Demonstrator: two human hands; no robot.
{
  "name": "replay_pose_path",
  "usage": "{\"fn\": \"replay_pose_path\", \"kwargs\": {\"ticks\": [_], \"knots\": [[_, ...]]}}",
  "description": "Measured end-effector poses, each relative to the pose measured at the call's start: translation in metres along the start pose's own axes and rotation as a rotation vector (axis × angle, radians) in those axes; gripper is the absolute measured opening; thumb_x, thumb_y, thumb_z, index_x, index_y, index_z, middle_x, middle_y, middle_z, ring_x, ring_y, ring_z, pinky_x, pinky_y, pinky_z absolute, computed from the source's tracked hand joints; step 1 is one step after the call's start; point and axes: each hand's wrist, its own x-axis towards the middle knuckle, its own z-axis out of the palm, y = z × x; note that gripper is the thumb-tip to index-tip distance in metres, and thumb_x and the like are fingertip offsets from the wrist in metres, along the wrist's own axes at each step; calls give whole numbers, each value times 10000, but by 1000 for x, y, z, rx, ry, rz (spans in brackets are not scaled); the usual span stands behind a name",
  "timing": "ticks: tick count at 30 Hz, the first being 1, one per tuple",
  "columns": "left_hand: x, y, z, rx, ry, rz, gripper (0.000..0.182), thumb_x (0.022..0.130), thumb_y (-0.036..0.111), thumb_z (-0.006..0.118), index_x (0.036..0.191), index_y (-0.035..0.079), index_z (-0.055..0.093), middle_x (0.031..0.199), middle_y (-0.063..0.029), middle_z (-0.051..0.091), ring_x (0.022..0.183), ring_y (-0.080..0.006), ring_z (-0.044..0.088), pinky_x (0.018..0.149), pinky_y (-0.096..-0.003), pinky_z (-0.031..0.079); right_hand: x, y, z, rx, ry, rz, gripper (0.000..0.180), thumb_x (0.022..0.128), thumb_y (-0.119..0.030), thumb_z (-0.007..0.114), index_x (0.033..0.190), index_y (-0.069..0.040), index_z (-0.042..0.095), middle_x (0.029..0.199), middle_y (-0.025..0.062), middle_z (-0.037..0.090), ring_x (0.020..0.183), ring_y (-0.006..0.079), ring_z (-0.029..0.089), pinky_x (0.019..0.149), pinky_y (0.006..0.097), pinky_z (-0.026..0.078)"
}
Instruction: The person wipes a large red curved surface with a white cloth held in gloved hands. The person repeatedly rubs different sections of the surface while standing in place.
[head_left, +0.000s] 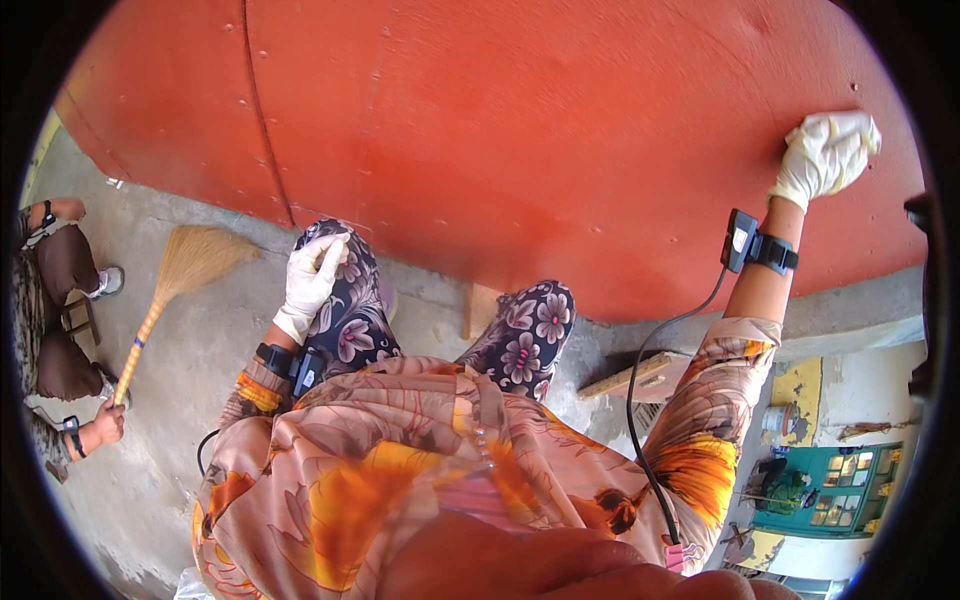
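A large red-painted panel (525, 150) fills the upper view. It has a dark seam at left and scattered nail or screw heads. My right hand (825, 154), in a pale glove, reaches out against the panel at the far right with its fingers bent. Whether something lies beneath those fingers is hidden. My left hand (313, 277), in a white glove, rests on my left knee with the fingers curled in, and nothing shows in it. Patterned trousers (525, 330) cover my bent knees below the panel's lower edge.
At left, a person's hand (109, 421) grips a straw broom (195, 262) over the concrete floor (195, 405). A wooden block (480, 309) stands under the panel. A board (637, 375) lies right of my knees. A black cable (636, 405) runs along my right arm.
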Motion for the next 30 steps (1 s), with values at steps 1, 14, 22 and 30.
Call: {"fn": "replay_pose_path", "kwargs": {"ticks": [1,14,22,30], "knots": [[-1,1,-1,-10,1,2,221,993,127,593,1144,-15,670,857,-60,686,698,-113,649,598,-241,525,11,-18,-1,-40,84,-132,616,828,-449,583,1288,-45,524,1299,171,548,1123,359,527,970,456,419],[-7,7,-11,-25,55,-29,204,983,128,606,1095,-19,693,818,-43,692,706,-102,645,648,-251,535,-28,-293,-24,268,-111,-642,458,840,-221,507,1256,-52,600,1390,218,495,1275,384,479,961,488,369],[-3,21,-23,334,-2,78,251,1002,223,567,1066,24,706,851,-56,713,769,-132,672,724,-309,551,-98,-361,2,573,-350,-792,522,802,-165,703,1308,-175,575,1406,-4,519,1359,244,415,1075,479,318],[-11,27,-32,87,50,-66,213,990,184,594,1054,16,709,840,-53,716,744,-113,675,670,-275,556,-120,-358,8,588,-416,-873,561,946,-197,565,1489,-232,428,1564,-2,354,1485,203,241,1222,475,159]]}}
